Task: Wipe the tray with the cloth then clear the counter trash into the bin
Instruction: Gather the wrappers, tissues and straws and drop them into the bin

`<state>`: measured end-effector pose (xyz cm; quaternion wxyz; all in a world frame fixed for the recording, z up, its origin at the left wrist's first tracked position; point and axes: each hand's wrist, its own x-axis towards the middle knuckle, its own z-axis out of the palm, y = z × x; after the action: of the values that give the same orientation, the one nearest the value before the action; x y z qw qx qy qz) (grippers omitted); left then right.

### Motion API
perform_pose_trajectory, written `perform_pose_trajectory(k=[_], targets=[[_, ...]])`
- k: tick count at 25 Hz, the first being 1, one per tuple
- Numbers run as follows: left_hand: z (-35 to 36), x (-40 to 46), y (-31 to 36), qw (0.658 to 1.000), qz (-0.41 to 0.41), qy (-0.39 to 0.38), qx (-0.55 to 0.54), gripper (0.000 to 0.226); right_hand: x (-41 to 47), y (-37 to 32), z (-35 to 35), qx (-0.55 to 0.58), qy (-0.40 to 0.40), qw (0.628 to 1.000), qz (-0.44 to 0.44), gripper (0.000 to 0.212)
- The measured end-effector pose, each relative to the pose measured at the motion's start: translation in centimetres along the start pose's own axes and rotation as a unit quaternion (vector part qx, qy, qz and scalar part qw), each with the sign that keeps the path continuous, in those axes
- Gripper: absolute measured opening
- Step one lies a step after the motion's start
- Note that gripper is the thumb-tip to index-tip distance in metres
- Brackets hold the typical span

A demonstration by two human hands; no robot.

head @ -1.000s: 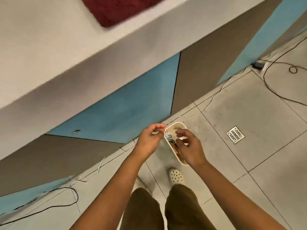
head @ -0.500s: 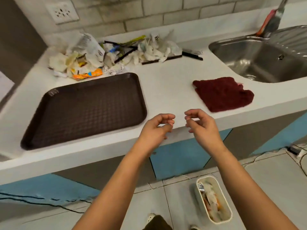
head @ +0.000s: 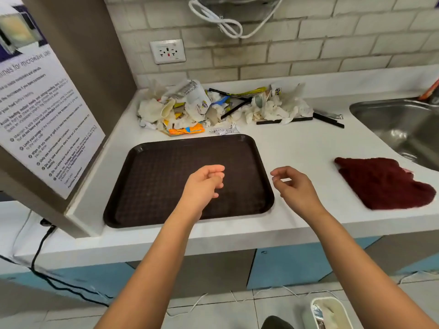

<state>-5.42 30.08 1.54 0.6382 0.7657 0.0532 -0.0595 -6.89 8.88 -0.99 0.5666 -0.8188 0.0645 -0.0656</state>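
Tray [head: 166,176], dark brown and bare, lies flat on the white counter [head: 297,148] at the centre of the frame. Left hand [head: 205,184] hovers over the tray's right half, fingers loosely curled and holding nothing. Right hand [head: 293,186] hangs just beyond the tray's right edge above the bare counter, fingers also loosely bent and empty; the two hands stay apart. Further right, a dark red cloth [head: 382,184] lies flat near the counter's front edge, below the steel sink [head: 403,124] at the right edge of the frame. Behind the tray, against the tiled wall, sits a heap of trash [head: 213,105]: crumpled napkins, wrappers and black straws. At the lower right, on the floor, stands a small white bin [head: 330,312] with rubbish inside.
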Motion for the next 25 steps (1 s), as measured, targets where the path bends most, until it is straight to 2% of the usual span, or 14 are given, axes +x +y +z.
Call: perform_pose_trajectory(k=[7,13,17,21,23,25], targets=[[-2.1,5.8,-0.9,0.994,0.029,0.062,0.083,0.025,6.0,0.2,2.6,-0.029,-0.022,0.999,0.029,0.017],[-4.7,14.5,-0.2,0.988,-0.003,0.125,0.089,0.024,15.6,-1.0,5.6,-0.052,-0.039,0.998,-0.009,0.017],[-6.5,20.5,0.7,0.975,0.007,0.177,0.137,0.024,21.1,-1.1,7.2,-0.089,-0.053,0.994,-0.039,0.016],[-8.3,26.2,1.3,0.925,0.050,0.255,0.277,0.037,26.4,-1.2,9.5,-0.174,-0.068,0.977,-0.106,0.019],[-9.2,28.6,1.6,0.888,0.061,0.254,0.377,0.051,28.5,-1.0,10.8,-0.250,-0.105,0.957,-0.106,0.025],[-9.9,31.0,1.5,0.851,0.042,0.221,0.475,0.067,30.2,-0.7,12.2,-0.326,-0.167,0.927,-0.078,0.033]])
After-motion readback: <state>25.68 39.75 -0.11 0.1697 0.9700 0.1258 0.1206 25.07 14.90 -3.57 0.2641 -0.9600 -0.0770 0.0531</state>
